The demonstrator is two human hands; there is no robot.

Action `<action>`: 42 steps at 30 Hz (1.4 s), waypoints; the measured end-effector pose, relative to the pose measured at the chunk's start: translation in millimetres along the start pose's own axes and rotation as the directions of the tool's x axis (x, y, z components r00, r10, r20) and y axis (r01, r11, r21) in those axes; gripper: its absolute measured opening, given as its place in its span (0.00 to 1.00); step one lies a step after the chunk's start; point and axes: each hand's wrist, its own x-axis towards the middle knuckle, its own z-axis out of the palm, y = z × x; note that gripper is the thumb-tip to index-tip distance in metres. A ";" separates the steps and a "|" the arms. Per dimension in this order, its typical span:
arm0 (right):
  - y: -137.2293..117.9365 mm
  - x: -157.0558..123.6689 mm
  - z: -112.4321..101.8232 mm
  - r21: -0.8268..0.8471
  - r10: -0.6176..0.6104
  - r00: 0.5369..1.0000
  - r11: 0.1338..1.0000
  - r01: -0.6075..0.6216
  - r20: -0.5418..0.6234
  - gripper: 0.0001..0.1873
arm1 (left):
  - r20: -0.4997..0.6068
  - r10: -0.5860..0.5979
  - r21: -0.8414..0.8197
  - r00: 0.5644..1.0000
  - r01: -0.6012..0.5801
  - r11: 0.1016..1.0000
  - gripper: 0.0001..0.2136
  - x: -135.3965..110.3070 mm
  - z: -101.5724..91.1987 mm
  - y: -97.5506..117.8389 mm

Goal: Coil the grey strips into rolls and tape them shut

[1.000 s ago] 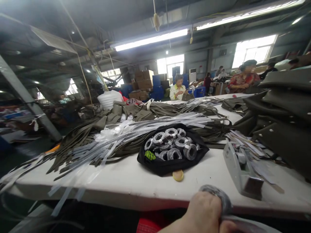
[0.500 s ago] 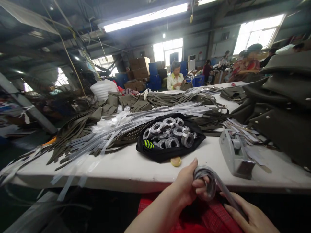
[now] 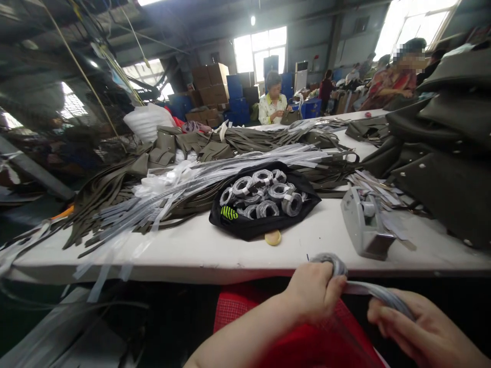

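Observation:
Over the table's front edge, my left hand (image 3: pixel 312 289) is closed around a coiled strap (image 3: pixel 333 259), grey and wrapped in clear plastic. The strap's loose length runs right into my right hand (image 3: pixel 418 322), whose fingers are closed on it. Beyond my left hand lies a black bag (image 3: pixel 245 232) with green lettering. Several similar coiled straps (image 3: pixel 267 208), banded in white, fill its opening. A small yellowish ring (image 3: pixel 273 237) lies against the bag's front. To the right stands a grey tape dispenser (image 3: pixel 366 225).
Long dark straps (image 3: pixel 118 186) and plastic-sleeved strips (image 3: pixel 226 166) spread across the white table (image 3: pixel 161 255). Dark olive bags (image 3: pixel 433 168) are piled high at the right. A co-worker (image 3: pixel 273 102) sits across the table. Another person (image 3: pixel 395 82) works at the back right.
My left hand has turned over, knuckles up, with the coil above it. My right hand has moved right, and the strap between the hands lies flatter. The view has tilted down.

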 end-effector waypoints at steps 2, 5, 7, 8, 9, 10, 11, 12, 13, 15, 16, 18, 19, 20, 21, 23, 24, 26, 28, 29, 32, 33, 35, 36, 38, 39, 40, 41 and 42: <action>15.3 14.4 -12.5 -0.061 0.042 0.999 0.997 -0.042 0.003 0.26 | 0.055 -0.084 -0.007 0.995 0.085 0.996 0.23 -1.5 -1.9 -3.2; 33.9 35.9 -18.4 -0.232 -0.036 0.999 0.972 0.030 -0.023 0.29 | 0.066 -0.251 -0.182 0.966 0.259 0.948 0.29 2.0 -1.6 -11.4; 41.3 44.8 -13.4 -0.283 -0.090 0.995 0.956 0.073 -0.049 0.30 | 0.118 -0.355 -0.355 0.927 0.373 0.857 0.33 5.1 0.7 -16.8; 43.2 47.4 -9.1 -0.277 -0.105 0.994 0.957 0.090 -0.040 0.30 | 0.157 -0.397 -0.443 0.904 0.423 0.790 0.35 6.5 1.7 -18.9; 43.9 49.2 -4.0 -0.250 -0.097 0.995 0.964 0.088 -0.023 0.30 | 0.198 -0.423 -0.533 0.884 0.459 0.711 0.36 7.8 2.1 -20.2; 43.5 50.2 1.4 -0.201 -0.065 0.998 0.978 0.063 -0.003 0.31 | 0.245 -0.434 -0.622 0.867 0.484 0.616 0.37 9.1 1.9 -20.8; 42.2 50.9 7.1 -0.133 -0.010 1.000 0.991 0.013 0.017 0.32 | 0.299 -0.425 -0.704 0.855 0.498 0.506 0.37 10.4 1.0 -20.6; 40.3 51.5 12.9 -0.050 0.051 0.998 0.998 -0.049 0.039 0.33 | 0.354 -0.394 -0.774 0.848 0.502 0.386 0.37 11.9 -0.3 -19.7; 38.0 52.0 18.9 0.044 0.106 0.992 0.993 -0.109 0.063 0.34 | 0.395 -0.346 -0.829 0.851 0.493 0.265 0.37 13.5 -1.6 -18.2; 33.4 52.6 31.9 0.236 0.176 0.979 0.952 -0.197 0.107 0.36 | 0.410 -0.245 -0.898 0.878 0.435 0.058 0.34 16.8 -2.9 -14.1; 31.4 52.4 38.9 0.321 0.187 0.974 0.921 -0.220 0.128 0.36 | 0.391 -0.207 -0.918 0.897 0.397 -0.016 0.33 18.4 -2.4 -11.7; 27.7 50.7 53.1 0.463 0.199 0.962 0.846 -0.264 0.185 0.40 | 0.344 -0.176 -0.938 0.922 0.328 -0.112 0.32 20.4 0.4 -7.0; 25.7 49.3 59.2 0.523 0.194 0.959 0.806 -0.277 0.209 0.42 | 0.332 -0.175 -0.940 0.927 0.310 -0.142 0.31 20.7 2.2 -4.7; 23.6 47.6 63.8 0.574 0.178 0.961 0.773 -0.271 0.214 0.43 | 0.331 -0.175 -0.939 0.927 0.304 -0.163 0.31 20.3 3.8 -2.6; 21.2 46.1 66.4 0.613 0.148 0.971 0.755 -0.233 0.186 0.42 | 0.328 -0.177 -0.938 0.928 0.299 -0.175 0.31 19.3 4.9 -0.6; 15.8 44.6 63.4 0.615 0.082 0.995 0.782 -0.101 0.060 0.35 | 0.318 -0.167 -0.944 0.933 0.294 -0.152 0.31 15.7 4.6 2.7; 13.2 45.0 57.8 0.577 0.054 0.998 0.816 -0.029 -0.025 0.31 | 0.321 -0.151 -0.945 0.935 0.306 -0.116 0.30 13.4 3.3 3.9; 8.9 47.4 40.6 0.461 0.002 0.987 0.884 0.072 -0.159 0.25 | 0.344 -0.130 -0.939 0.930 0.344 -0.023 0.29 9.4 -1.1 5.1; 6.3 50.3 22.1 0.343 -0.032 0.977 0.933 0.104 -0.209 0.26 | 0.357 -0.146 -0.931 0.923 0.364 0.027 0.28 7.6 -5.6 5.0; 5.7 51.0 15.4 0.294 -0.045 0.981 0.951 0.100 -0.190 0.27 | 0.347 -0.171 -0.934 0.922 0.356 0.023 0.28 7.9 -7.1 4.6; 6.3 49.0 13.9 0.200 -0.096 0.995 0.974 0.102 -0.038 0.26 | 0.300 -0.232 -0.954 0.925 0.297 -0.045 0.29 12.2 -6.4 4.8; 7.6 47.3 19.4 0.201 -0.118 0.993 0.972 0.118 -0.013 0.25 | 0.288 -0.237 -0.958 0.928 0.280 -0.067 0.29 13.9 -4.3 5.7; 12.4 43.9 34.3 0.234 -0.139 0.990 0.962 0.144 -0.038 0.24 | 0.264 -0.233 -0.964 0.936 0.246 -0.105 0.29 16.3 1.9 8.4; 15.8 42.7 41.3 0.262 -0.126 0.989 0.955 0.141 -0.072 0.24 | 0.256 -0.230 -0.965 0.939 0.233 -0.122 0.28 16.6 5.5 9.8; 22.8 41.8 49.5 0.326 -0.059 0.991 0.941 0.096 -0.119 0.24 | 0.256 -0.220 -0.963 0.941 0.229 -0.140 0.28 15.1 11.8 10.8; 25.5 42.0 49.6 0.347 -0.038 0.991 0.934 0.079 -0.126 0.25 | 0.265 -0.212 -0.962 0.941 0.242 -0.128 0.28 13.4 13.9 9.7; 27.1 42.2 47.1 0.353 -0.032 0.992 0.933 0.073 -0.121 0.25 | 0.275 -0.210 -0.961 0.938 0.261 -0.096 0.27 11.2 15.1 7.4; 27.4 42.3 42.3 0.335 -0.034 0.993 0.940 0.071 -0.113 0.24 | 0.280 -0.222 -0.959 0.934 0.280 -0.035 0.27 8.7 15.2 3.9; 26.4 41.9 35.9 0.292 -0.041 0.995 0.954 0.065 -0.087 0.24 | 0.265 -0.255 -0.955 0.930 0.290 0.063 0.27 6.1 14.0 -0.6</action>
